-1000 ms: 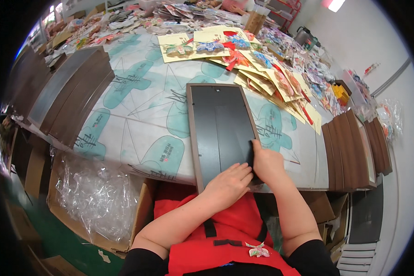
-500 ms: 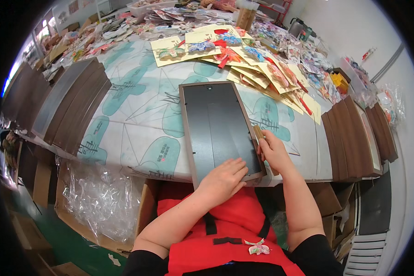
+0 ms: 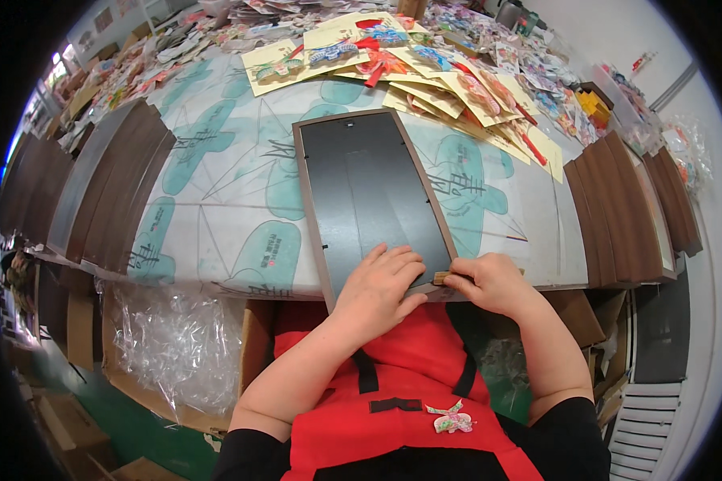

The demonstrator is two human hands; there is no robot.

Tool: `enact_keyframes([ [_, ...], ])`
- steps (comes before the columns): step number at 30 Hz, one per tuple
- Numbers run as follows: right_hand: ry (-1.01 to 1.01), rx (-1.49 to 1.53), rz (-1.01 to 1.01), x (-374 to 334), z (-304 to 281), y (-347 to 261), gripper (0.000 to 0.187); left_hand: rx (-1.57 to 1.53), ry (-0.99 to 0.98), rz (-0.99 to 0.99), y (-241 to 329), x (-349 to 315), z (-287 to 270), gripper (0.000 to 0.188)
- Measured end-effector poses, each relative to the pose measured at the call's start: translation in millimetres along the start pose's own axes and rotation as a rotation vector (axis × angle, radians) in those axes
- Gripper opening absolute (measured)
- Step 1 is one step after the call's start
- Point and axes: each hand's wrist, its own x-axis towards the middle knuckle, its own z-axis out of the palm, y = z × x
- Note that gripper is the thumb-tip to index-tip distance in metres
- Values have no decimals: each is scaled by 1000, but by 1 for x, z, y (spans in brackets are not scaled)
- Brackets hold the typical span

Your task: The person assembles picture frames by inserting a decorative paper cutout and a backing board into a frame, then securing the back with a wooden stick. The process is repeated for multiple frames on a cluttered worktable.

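Observation:
A brown picture frame lies back side up in front of me, its smooth black backing board [image 3: 369,180] held by small dark tabs along the edges. Spread across the lower part of the board, my left hand [image 3: 383,284] rests with fingers apart. My right hand [image 3: 493,280] is closed around a short flat wooden stick [image 3: 441,278]. The stick's tip meets the lower right corner of the frame, and its other end shows past my knuckles. Most of its length is hidden in my fingers.
Frames are stacked at the left [image 3: 116,188] and right [image 3: 618,212]. Cream cards with colourful ornaments and red tassels [image 3: 457,88] spread over the printed table cover [image 3: 241,168]. Below the table's left edge stands a carton of clear plastic wrap [image 3: 176,349].
My right hand has turned the wooden stick from roughly upright along the frame's right side to level, its tip at the lower right corner. The left hand stays on the backing board.

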Motion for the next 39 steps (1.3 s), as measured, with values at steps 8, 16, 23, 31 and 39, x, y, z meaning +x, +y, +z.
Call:
enact_keyframes([
  [8,-62,-60,58,7,-5,-7,24,-41,-1,-13,0,1,0,38],
  [16,-214,198,117,15,-9,6,26,-60,6,-4,-3,0,0,38],
  [23,-189,70,94,15,-10,-1,27,-72,11,-7,-3,0,0,38],
  [31,-132,-18,128,13,-3,-10,27,-77,4,-14,-2,0,0,39],
  [39,-192,-25,113,19,-6,-9,26,-62,24,-1,-4,-2,3,39],
])
